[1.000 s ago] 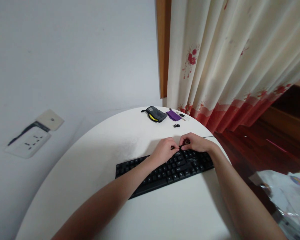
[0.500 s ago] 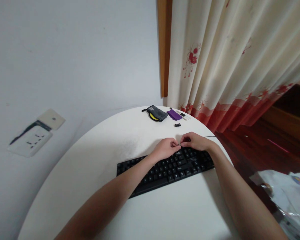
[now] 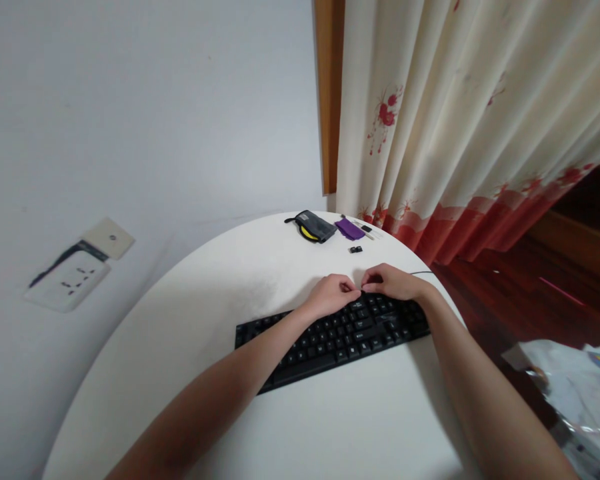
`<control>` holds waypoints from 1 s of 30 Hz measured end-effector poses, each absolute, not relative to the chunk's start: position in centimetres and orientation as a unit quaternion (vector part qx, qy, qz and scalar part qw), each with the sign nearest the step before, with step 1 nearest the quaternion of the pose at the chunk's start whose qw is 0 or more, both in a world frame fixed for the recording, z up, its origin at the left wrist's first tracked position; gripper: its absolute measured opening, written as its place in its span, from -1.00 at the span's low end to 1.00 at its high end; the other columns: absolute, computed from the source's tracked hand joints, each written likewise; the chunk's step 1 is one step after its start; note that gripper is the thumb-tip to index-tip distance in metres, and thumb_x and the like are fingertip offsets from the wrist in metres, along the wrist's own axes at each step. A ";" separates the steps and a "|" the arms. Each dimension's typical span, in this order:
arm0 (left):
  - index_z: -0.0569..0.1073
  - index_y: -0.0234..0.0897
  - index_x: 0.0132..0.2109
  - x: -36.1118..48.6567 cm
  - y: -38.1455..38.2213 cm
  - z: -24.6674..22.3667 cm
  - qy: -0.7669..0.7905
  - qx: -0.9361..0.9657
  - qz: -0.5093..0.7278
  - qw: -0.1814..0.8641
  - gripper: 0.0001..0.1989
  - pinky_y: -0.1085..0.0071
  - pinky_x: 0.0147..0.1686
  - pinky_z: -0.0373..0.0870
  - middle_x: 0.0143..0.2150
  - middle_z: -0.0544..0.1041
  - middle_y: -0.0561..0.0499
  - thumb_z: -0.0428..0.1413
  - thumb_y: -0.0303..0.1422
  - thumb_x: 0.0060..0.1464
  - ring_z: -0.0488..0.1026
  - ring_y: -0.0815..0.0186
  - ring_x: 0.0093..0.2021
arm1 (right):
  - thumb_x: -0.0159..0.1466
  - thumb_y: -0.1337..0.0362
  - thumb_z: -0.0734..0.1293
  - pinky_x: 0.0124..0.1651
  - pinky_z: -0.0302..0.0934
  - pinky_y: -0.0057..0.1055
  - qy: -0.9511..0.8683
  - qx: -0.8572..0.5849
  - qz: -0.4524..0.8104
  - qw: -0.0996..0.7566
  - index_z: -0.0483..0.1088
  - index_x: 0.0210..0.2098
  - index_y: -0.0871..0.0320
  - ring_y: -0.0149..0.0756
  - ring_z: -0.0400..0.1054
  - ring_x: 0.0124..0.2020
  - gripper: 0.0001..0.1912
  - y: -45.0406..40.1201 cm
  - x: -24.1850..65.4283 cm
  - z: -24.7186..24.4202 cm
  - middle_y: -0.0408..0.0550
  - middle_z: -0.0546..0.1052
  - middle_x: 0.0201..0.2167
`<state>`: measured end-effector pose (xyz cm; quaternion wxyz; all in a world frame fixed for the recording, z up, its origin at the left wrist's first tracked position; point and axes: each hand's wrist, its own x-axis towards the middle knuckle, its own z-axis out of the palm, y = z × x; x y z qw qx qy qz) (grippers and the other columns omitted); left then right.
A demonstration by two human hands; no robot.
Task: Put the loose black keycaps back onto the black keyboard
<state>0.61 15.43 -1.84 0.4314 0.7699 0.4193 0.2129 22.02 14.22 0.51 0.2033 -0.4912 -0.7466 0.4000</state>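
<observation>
A black keyboard [image 3: 325, 363] lies slightly slanted on the round white table [image 3: 380, 413]. Over its far edge my left hand [image 3: 334, 293] is closed, thumb and fingers pinched together. Just right of it my right hand [image 3: 387, 281] is closed in a similar pinch, its fingertips close to the left ones. Whatever the fingertips hold is too small or too hidden to make out. Two small black keycaps [image 3: 355, 249] appear to lie on the table beyond the hands.
Farther back lie a grey pouch with a yellow edge [image 3: 313, 227], a purple cloth [image 3: 349, 229] and some thin tools [image 3: 366, 229]. A cable [image 3: 421, 272] runs off the table's right edge. Curtains [image 3: 430, 133] hang behind; a plastic bag [image 3: 575, 387] is at the right.
The fingertips of both hands have shifted slightly and a narrow gap now shows between them. The keyboard rests in the same place on the table; the camera view has shifted a little.
</observation>
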 end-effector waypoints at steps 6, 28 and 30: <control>0.54 -0.36 -0.06 1.2 18.3 -0.1 0.472 0.791 0.182 0.343 -0.60 0.35 -0.14 0.44 -0.18 0.60 -0.11 0.30 -0.23 -0.02 0.54 0.21 -0.21 | 0.29 0.18 0.22 -0.38 0.21 -0.42 -0.650 -0.626 0.296 0.311 0.45 -0.45 0.21 -0.31 0.37 -0.50 -0.70 15.6 22.7 -0.5 -0.02 0.54 -0.52; 0.64 -0.31 -0.24 7.3 23.5 -0.9 0.434 0.833 0.230 0.253 -0.88 0.34 -0.07 0.37 -0.26 0.62 -0.07 0.23 -0.44 0.05 0.50 0.23 -0.21 | 0.15 0.31 0.38 -0.21 0.31 -0.37 -0.647 -0.607 0.262 0.380 0.50 -0.15 0.19 -0.31 0.44 -0.35 -0.74 16.6 23.5 -1.8 0.03 0.58 -0.13; 0.65 -0.30 -0.25 6.9 22.7 -0.6 0.422 0.832 0.223 0.284 -0.88 0.39 -0.20 0.39 -0.34 0.63 -0.02 0.23 -0.43 0.03 0.49 0.29 -0.33 | 0.16 0.26 0.38 -0.24 0.31 -0.37 -0.658 -0.574 0.290 0.392 0.50 -0.24 0.19 -0.28 0.45 -0.35 -0.81 16.5 23.4 -1.6 0.02 0.60 -0.24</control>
